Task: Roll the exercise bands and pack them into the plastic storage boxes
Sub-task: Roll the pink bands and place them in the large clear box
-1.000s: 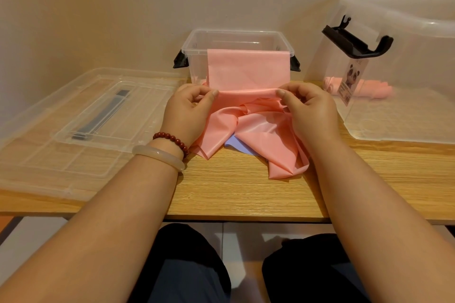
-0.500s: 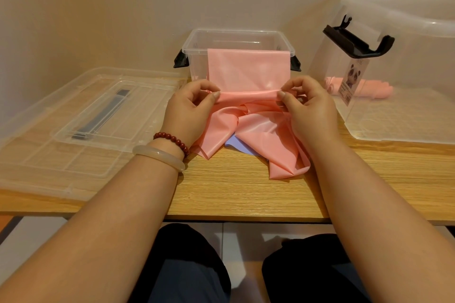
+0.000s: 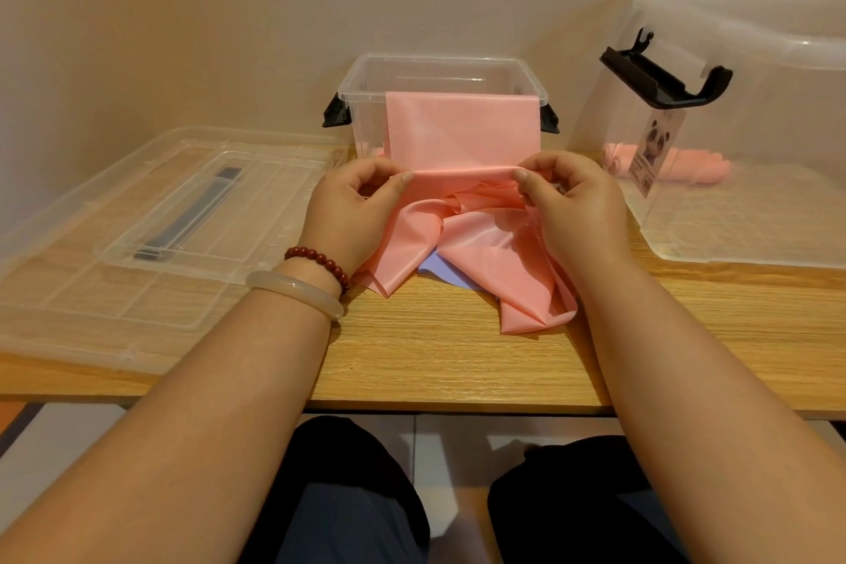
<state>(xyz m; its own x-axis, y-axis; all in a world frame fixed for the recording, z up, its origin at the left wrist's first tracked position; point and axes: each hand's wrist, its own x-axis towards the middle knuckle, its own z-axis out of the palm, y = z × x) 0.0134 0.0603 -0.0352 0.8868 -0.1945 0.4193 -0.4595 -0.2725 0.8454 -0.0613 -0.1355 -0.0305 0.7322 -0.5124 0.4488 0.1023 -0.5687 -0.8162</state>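
Pinching the pink band (image 3: 462, 128) along one fold, the left hand (image 3: 355, 208) and the right hand (image 3: 574, 206) each grasp it between thumb and curled fingers. One hand is at either side edge, so the strip between them lies taut and level. That grip looks meant to start the roll square rather than skewed.

Beyond the hands, the band's far end climbs the front wall of the small clear box (image 3: 439, 64) at the worktop's back edge and hangs over its rim. This seems to keep the length straight and out of the heap while it is wound.

Nearer the person, the loose remainder lies crumpled mid-worktop (image 3: 435, 357). It sits on top of a lilac band (image 3: 439, 272), of which only a corner shows, probably next in line.

Towards the right edge stands the larger clear box (image 3: 755, 215), with pink rolls (image 3: 677, 163) visible through its wall, so packing has begun there. Along the left edge a clear lid (image 3: 192, 215) with a dark handle lies flat, apparently on a bigger lid, both out of the working space.
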